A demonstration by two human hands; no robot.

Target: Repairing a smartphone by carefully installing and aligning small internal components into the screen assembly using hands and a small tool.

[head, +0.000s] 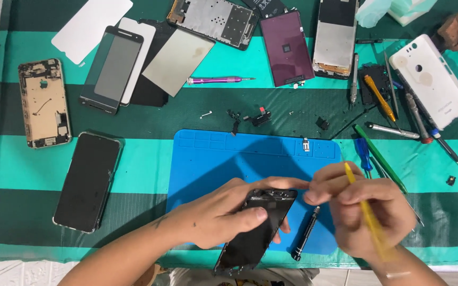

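Under your left hand (218,214) lies the opened phone (258,225), gripped at its upper half with the thumb laid across its dark face and the fingers curled round the far edge, its lower end hanging past the near table edge. Your right hand (364,209) sits just right of the phone's top corner, fingers pressed together and pinching a yellow pry tool (364,212) that slants back across the palm toward your wrist; its fingertips (314,196) meet the left forefinger at that corner, though you cannot tell whether the tool's tip touches the phone. Between your two hands a black screwdriver (306,233) lies on the blue mat (213,153), which spreads beneath and beyond both hands. Left of your left hand, well apart, a dark phone (87,181) lies face up on the green striped cloth (17,175). Just beyond your right hand are a blue screwdriver (364,156) and a green pry stick (380,159). Farther off, past the mat, small loose parts (261,117) are scattered, then a purple screwdriver (218,80), a gold phone frame (43,103) at far left, a purple back cover (286,47), and a white back cover (430,79) at far right.
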